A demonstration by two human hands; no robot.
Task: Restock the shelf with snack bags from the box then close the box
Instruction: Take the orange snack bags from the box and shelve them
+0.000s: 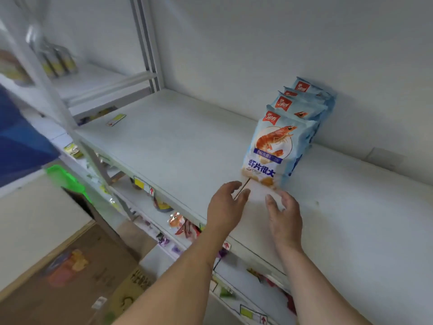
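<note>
Snack bags: four pale blue prawn-cracker bags [288, 127] stand upright in a row on the white shelf [178, 141], right of its middle; the rearmost is close to the back wall, the front one [273, 151] shows a printed prawn and faces the shelf's front edge.
Box: a brown cardboard box [77, 273] sits low at the left, below the shelf, with a flap raised; it is blurred and its contents cannot be made out.
Price tags: small yellow-and-red labels [143, 185] are fixed along the shelf's front rail.
Lower shelves: assorted packets [180, 222], too blurred to name, lie on the tiers underneath.
Left hand: the left hand [226, 205] hovers over the shelf just below the front bag's lower left corner, fingers relaxed and spread, holding nothing.
Right hand: the right hand [284, 212] hovers just beside the front bag's lower right corner, fingers loosely extended, gripping nothing; whether the fingertips touch the bag cannot be told.
</note>
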